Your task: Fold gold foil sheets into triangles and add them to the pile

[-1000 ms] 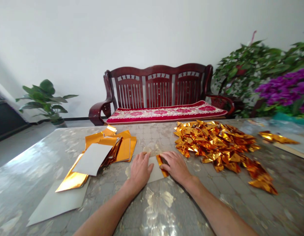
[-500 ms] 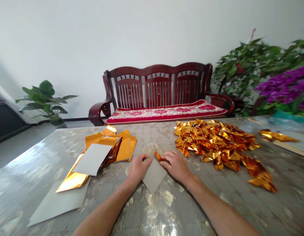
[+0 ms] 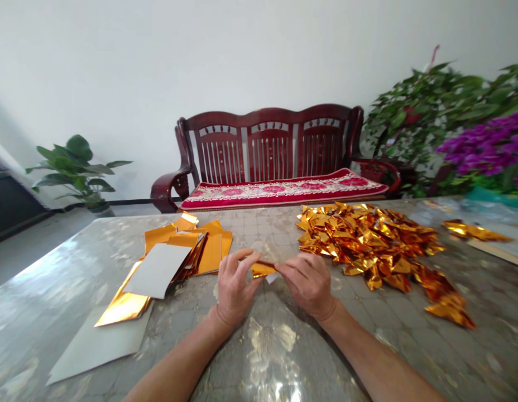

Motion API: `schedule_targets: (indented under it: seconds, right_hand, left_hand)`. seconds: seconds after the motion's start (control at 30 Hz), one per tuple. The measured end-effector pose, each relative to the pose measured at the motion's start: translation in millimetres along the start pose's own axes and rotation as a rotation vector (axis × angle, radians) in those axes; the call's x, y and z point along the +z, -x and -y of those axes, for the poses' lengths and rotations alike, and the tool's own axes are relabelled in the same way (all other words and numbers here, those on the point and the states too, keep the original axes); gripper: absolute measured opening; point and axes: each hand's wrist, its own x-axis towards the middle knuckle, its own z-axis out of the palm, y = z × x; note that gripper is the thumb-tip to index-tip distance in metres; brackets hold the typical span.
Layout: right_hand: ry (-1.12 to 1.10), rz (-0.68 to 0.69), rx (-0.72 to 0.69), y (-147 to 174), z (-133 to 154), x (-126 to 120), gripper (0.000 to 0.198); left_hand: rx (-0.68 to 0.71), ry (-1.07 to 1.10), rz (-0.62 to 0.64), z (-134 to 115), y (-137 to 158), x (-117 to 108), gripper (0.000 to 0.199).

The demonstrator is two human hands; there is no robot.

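Note:
Between my two hands, just above the table, is a sheet of gold foil paper [image 3: 264, 269] folded into a narrow strip, with a bit of its pale side showing below. My left hand [image 3: 237, 282] pinches the strip's left end between thumb and fingers. The right end is pinched by my right hand [image 3: 308, 283], its fingers bunched together. Left of my hands lies a stack of gold foil sheets [image 3: 211, 248], with a grey-white sheet [image 3: 158, 271] on top. Over to the right is a heap of folded gold foil pieces [image 3: 363, 240].
More pale sheets [image 3: 102, 349] lie on the patterned table [image 3: 225, 363] at the left. A board [image 3: 499, 251] and clear plastic [image 3: 435, 211] rest at the far right. Behind the table stands a wooden bench [image 3: 269, 148]; purple flowers [image 3: 489, 142] and plants flank it.
The pale diamond-shaped sheet has been folded up into a narrow gold strip. My left hand has turned more upright, and my right hand has shifted slightly, still pinching the paper.

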Motion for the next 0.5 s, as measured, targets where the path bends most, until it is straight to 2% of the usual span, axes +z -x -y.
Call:
schedule_targets:
  seconds: [0.07, 0.2, 0.33, 0.5]
  right_hand:
    - [0.044, 0.02, -0.072, 1, 3, -3, 0.024]
    - [0.105, 0.046, -0.141, 1, 7, 0, 0.023]
    - [0.141, 0.14, -0.132, 0, 5, 11, 0.017]
    - [0.118, 0.254, -0.082, 2, 1, 21, 0.015]
  left_hand:
    - [0.048, -0.064, 0.05, 0, 1, -2, 0.02]
    - [0.136, -0.112, 0.155, 6, 1, 0, 0.025]
    - [0.237, -0.165, 0.261, 11, 4, 6, 0.025]
    - [0.265, -0.246, 0.386, 13, 6, 12, 0.025]
